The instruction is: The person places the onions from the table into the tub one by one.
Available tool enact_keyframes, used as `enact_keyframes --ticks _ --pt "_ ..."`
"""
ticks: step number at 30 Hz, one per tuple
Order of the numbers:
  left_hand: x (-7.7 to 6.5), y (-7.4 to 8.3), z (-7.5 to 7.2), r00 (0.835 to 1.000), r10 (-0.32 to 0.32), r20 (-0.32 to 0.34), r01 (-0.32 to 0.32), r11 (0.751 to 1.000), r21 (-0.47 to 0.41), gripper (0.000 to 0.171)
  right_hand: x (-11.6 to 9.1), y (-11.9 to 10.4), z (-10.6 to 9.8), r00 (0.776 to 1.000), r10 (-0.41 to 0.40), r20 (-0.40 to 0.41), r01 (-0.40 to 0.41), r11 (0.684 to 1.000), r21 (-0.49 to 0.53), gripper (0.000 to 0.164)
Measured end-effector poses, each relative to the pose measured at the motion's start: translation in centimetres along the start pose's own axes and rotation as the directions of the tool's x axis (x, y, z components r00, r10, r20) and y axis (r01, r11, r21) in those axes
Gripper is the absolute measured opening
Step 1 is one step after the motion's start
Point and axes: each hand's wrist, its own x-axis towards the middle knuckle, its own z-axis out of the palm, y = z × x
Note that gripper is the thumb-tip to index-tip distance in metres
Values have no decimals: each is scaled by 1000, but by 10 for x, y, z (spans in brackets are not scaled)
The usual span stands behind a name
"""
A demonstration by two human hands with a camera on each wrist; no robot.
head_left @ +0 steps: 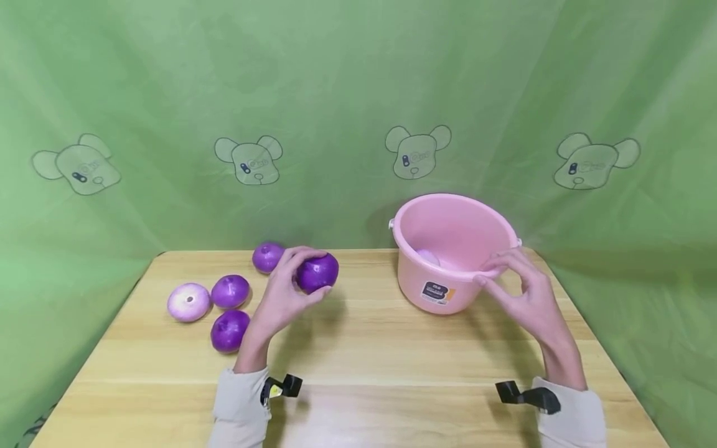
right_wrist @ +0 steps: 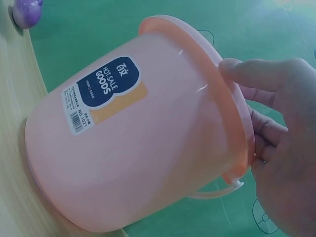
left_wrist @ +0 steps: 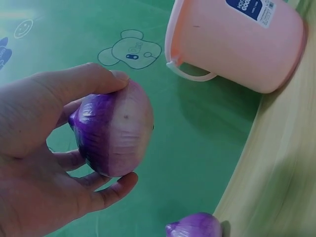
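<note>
A purple onion (head_left: 317,272) is in my left hand (head_left: 284,297), thumb on one side and fingers curled round the other. The left wrist view shows this onion (left_wrist: 118,129) raised, its pale half turned away from the palm. My right hand (head_left: 526,298) pinches the near right rim of a pink bucket (head_left: 442,280), thumb outside and fingers inside. In the right wrist view the bucket (right_wrist: 163,128) fills the middle, with the right hand (right_wrist: 291,113) on its rim. Part of a pale purple onion (head_left: 428,256) shows inside the bucket.
Left of the held onion lie several others on the wooden table (head_left: 381,354): one at the back (head_left: 267,257), a pale one (head_left: 189,302) and two darker onions (head_left: 230,291) beside it. A green curtain (head_left: 336,74) hangs behind the table and at both sides.
</note>
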Motion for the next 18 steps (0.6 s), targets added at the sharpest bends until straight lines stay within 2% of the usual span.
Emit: enact_keyframes --ticks 6,14,18 --pt "2 2 6 1000 18 11 -18 999 -36 63 2 1 1 1000 -6 -2 6 1000 7 24" --pt "3 11 13 999 31 -18 -33 990 -134 64 1 4 1 999 -28 -15 28 1000 6 25" --pt "5 15 16 998 41 -45 -47 988 -148 63 2 3 2 1000 -29 -12 29 1000 11 25"
